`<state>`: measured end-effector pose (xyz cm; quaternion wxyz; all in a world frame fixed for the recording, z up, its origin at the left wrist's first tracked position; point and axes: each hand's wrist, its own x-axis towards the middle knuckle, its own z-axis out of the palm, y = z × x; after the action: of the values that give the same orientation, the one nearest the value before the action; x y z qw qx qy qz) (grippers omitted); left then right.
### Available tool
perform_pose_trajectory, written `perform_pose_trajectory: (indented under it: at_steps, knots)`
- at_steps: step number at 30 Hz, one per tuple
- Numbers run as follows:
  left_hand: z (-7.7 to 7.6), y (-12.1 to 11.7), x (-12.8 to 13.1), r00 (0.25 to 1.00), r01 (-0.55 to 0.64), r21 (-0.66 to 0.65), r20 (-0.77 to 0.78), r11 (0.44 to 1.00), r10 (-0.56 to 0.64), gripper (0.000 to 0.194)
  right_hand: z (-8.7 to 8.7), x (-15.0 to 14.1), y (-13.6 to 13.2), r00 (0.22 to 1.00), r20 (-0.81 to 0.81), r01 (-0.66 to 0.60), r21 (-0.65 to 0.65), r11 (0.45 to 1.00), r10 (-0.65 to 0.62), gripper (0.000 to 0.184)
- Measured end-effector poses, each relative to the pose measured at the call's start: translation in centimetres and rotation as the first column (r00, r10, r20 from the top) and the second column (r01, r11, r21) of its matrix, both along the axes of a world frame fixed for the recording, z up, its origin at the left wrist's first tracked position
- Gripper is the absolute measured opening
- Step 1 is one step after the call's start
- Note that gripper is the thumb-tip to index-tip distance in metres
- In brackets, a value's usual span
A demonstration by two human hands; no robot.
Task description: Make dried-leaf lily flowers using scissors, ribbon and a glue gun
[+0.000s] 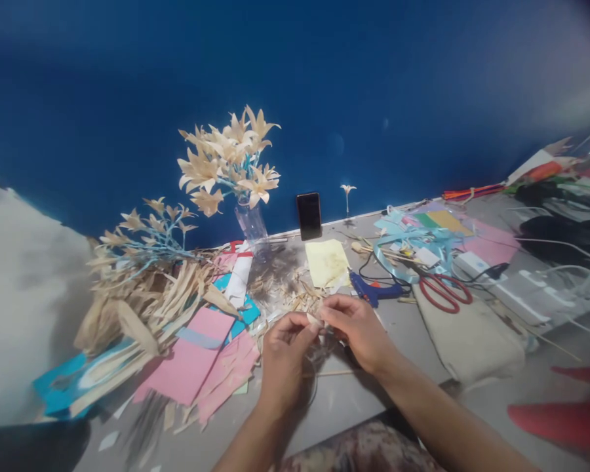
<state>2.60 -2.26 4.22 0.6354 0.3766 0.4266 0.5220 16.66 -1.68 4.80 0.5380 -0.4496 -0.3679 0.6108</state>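
My left hand (291,341) and my right hand (351,324) meet over the table, fingertips almost touching. Between the left thumb and forefinger is a small pale petal-like piece of dried husk (313,320). The right fingers are pinched against the same piece, partly hiding it. Just beyond the hands lies a heap of husk scraps (302,295). Further back is a pale yellow sheet (324,263), and a blue glue gun (373,288) rests on its side to the right of it.
Cream handmade flowers (226,157) stand in a clear vase (253,226); more flowers (152,229) lie left above dried husk strips (172,301). Pink paper (196,354) is at front left. A phone (309,216) leans against the blue wall. Red-handled scissors (445,292) and a power strip (506,288) are right.
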Motion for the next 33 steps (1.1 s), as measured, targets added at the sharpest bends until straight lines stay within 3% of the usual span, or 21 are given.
perform_pose_trajectory:
  at_steps: [4, 9, 24, 33]
  knots:
    - [0.6, -0.1, 0.1, 0.987, 0.043, -0.112, 0.161, 0.993, -0.025, 0.018, -0.2, 0.4, 0.0, 0.991, -0.129, -0.047, -0.081, 0.996, 0.036, 0.03]
    - [0.4, 0.0, 0.1, 0.991, 0.029, -0.149, 0.137, 0.988, -0.009, 0.018, -0.3, 0.5, -0.1, 0.988, -0.121, -0.11, -0.093, 0.99, 0.099, 0.031]
    - [-0.3, 0.2, 0.3, 0.999, -0.044, -0.073, 0.025, 0.996, 0.046, 0.02, -0.1, 0.4, -0.2, 0.971, 0.236, 0.013, 0.047, 0.999, -0.024, 0.018]
    - [-0.6, -0.1, 0.5, 0.996, -0.011, -0.066, 0.089, 0.998, 0.017, 0.025, -0.1, 0.1, -0.6, 0.953, 0.301, 0.009, 0.089, 0.996, -0.035, 0.016]
